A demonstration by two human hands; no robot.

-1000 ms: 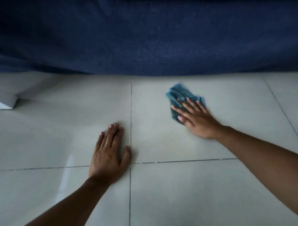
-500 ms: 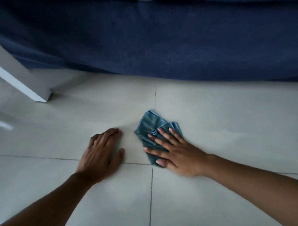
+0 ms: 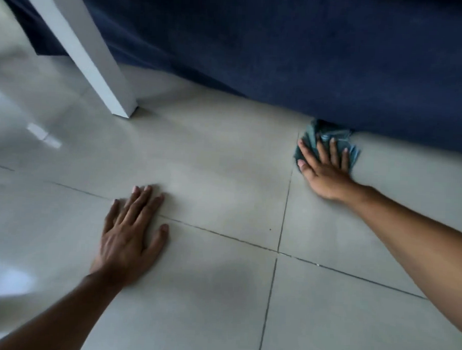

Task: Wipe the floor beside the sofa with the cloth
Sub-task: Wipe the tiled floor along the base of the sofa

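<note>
A crumpled teal cloth (image 3: 322, 133) lies on the pale tiled floor (image 3: 225, 169), right against the bottom edge of the dark blue sofa (image 3: 296, 45). My right hand (image 3: 325, 168) presses flat on the cloth with fingers spread, covering most of it. My left hand (image 3: 132, 236) rests flat on the bare tile near a grout line, fingers apart, holding nothing. Part of the cloth tucks under the sofa's fabric.
A white furniture leg (image 3: 79, 49) slants down to the floor at the upper left, in front of the sofa. Grout lines (image 3: 280, 230) cross between my hands. Bright reflections lie on the tiles at the far left.
My right hand has pushed the cloth away from my left hand, up to the sofa's edge. The view has shifted, bringing the white leg further into sight. The left hand stays planted.
</note>
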